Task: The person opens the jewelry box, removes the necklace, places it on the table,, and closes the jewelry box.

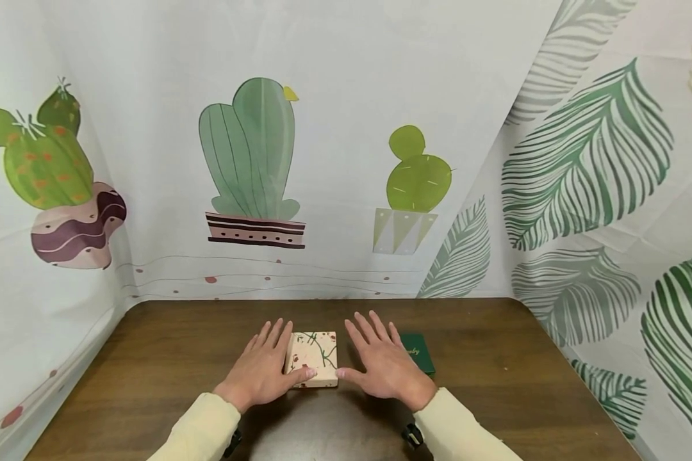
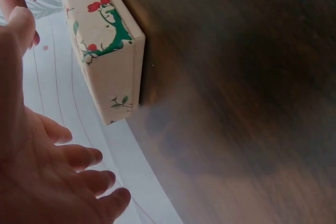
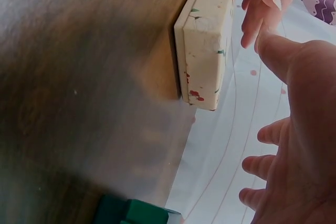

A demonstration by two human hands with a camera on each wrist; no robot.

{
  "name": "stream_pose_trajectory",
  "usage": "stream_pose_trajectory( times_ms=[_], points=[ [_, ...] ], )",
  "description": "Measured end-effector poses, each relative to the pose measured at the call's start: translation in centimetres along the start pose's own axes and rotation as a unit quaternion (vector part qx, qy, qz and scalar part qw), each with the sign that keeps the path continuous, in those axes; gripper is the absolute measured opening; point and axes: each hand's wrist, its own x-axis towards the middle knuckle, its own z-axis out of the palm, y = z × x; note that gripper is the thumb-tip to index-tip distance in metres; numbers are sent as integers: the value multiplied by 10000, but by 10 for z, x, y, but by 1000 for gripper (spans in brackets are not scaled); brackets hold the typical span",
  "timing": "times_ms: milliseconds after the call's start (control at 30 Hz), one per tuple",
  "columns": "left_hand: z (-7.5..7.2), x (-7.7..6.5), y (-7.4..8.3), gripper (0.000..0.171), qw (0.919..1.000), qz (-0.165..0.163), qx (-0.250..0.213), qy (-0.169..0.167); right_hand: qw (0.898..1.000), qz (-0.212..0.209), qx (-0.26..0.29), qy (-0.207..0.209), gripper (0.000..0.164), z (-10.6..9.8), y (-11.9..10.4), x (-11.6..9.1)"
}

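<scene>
On the brown table sits a cream floral box point(image 1: 316, 352) with its lid on, printed with red flowers and green stems. My left hand point(image 1: 263, 368) is spread over the box's left side, its thumb overlapping the front edge in the head view; the left wrist view shows the palm apart from the box point(image 2: 113, 51). To the right of the box, my right hand point(image 1: 380, 362) hovers with straight fingers, thumb tip near the box's right edge. Partly behind the right hand lies a dark green box point(image 1: 420, 354) with gold lettering. Neither hand grips anything.
The wooden table point(image 1: 167, 358) has rounded back corners. A white cloth point(image 1: 346, 153) printed with cacti hangs behind it, and a leaf-patterned cloth point(image 1: 588, 160) hangs along the right side.
</scene>
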Motion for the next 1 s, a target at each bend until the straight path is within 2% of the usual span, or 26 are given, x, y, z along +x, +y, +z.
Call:
stream_pose_trajectory(
  times_ms=[200,433,600,1000],
  points=[
    [0,0,-4,107,9999,58,-116,-64,9999,-74,71,-93,90,1,-3,3],
    [4,-3,-12,109,9998,-24,-110,-178,9997,-68,110,-200,91,5,-6,6],
    [5,-4,-15,112,9999,-3,-100,-133,9997,-67,86,-229,91,8,-8,9],
    [11,-3,-19,125,9998,-53,-87,-190,9984,-30,275,-497,92,14,-13,12]
  ],
)
